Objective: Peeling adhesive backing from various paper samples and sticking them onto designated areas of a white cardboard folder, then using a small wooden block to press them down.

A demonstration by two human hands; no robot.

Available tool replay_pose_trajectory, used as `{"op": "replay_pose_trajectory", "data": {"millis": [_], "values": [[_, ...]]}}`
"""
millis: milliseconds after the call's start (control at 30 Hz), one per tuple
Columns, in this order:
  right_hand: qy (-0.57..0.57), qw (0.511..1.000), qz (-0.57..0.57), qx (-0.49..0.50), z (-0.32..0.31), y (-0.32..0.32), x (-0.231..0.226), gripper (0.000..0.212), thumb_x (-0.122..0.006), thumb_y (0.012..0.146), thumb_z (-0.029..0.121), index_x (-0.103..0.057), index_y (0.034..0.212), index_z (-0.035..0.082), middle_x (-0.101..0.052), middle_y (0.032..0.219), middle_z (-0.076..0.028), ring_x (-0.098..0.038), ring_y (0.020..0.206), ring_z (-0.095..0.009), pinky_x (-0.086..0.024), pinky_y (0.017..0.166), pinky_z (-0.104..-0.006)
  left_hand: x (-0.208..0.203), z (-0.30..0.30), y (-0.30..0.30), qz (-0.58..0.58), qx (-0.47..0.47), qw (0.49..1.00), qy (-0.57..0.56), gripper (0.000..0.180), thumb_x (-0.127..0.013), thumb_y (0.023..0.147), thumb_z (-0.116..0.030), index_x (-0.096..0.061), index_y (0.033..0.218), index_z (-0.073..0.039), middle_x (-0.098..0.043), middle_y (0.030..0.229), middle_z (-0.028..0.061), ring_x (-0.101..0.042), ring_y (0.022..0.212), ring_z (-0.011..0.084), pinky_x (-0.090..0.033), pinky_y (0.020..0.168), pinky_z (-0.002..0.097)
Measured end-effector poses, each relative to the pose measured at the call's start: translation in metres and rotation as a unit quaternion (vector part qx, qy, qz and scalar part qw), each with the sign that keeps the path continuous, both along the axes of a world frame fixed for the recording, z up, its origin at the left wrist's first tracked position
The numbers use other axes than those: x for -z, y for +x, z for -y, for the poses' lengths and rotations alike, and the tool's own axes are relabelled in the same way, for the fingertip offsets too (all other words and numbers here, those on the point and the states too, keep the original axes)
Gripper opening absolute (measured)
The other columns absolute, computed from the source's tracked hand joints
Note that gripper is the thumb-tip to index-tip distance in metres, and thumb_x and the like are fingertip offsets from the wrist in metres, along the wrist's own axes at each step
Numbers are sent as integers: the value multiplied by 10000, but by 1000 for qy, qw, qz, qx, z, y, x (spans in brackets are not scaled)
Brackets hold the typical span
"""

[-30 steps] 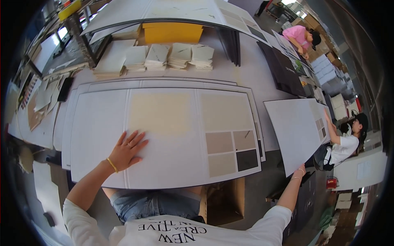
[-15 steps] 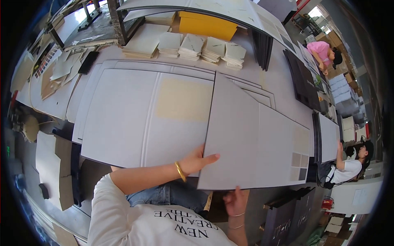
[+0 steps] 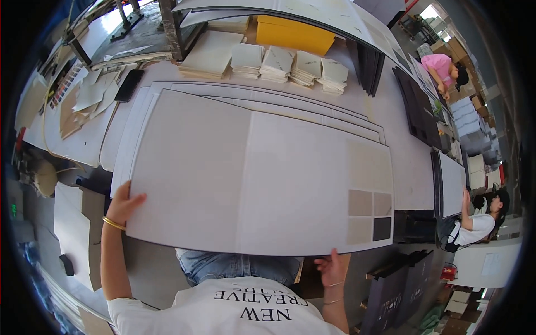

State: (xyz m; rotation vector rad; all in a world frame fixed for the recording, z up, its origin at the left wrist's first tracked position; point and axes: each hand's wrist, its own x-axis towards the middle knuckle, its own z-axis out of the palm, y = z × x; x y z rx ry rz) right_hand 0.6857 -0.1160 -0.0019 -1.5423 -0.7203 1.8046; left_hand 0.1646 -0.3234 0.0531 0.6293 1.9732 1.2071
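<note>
A large light grey sample board [image 3: 296,173], with beige, tan and dark square swatches near its right end, lies over similar boards [image 3: 329,114] whose far edges show beyond it. My left hand [image 3: 124,205] grips its left edge, thumb on top and the other fingers partly hidden underneath. At the near edge, toward the right, my right hand [image 3: 333,272] touches the board with a fingertip; its fingers are loosely apart and not wrapped round it.
Small stacks of cream sheets [image 3: 276,62] and a yellow box [image 3: 296,33] stand at the back. A black phone [image 3: 129,86] lies far left. Dark boards [image 3: 417,109] are on the right. Two people work there, one in pink [image 3: 438,68], one in white [image 3: 474,226].
The board has shifted left and now lies over the board with the cream patch. My left hand has moved left along with the board's edge. My right hand stays near the front edge.
</note>
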Motion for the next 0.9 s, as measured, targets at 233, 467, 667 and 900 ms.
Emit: {"op": "replay_pose_trajectory", "data": {"millis": [233,467,667,900], "values": [[-39,997,-39,-54,7,-55,11,318,-501,971,308,-607,944,10,-684,846,-138,-694,733,-228,-540,487,-243,21,19,-26,-441,12,848,-295,653,-800,653,-212,-520,1225,-68,-555,1086,126,-558,961,311,-465,805,416],[-68,997,-45,13,23,-69,8,297,-480,981,296,-532,1033,8,-662,862,-141,-688,769,-243,-567,558,-258,8,-78,-34,-528,46,846,-51,602,-710,757,-145,-461,1302,-95,-484,1319,154,-475,1192,342,-386,977,433],[-70,995,-35,66,27,-78,5,298,-476,982,298,-542,1020,10,-660,832,-134,-688,738,-238,-572,557,-260,16,-204,-80,-508,95,856,18,307,-620,817,-98,-583,1122,-93,-588,1184,74,-556,1070,295,-434,909,401],[-61,997,47,23,19,-56,11,337,-477,979,330,-532,972,-3,-651,758,-136,-667,608,-225,-551,488,-284,61,-311,-160,-612,50,784,-97,469,-566,826,-55,-502,1277,-165,-465,1391,26,-441,1266,259,-376,1003,425]]}}
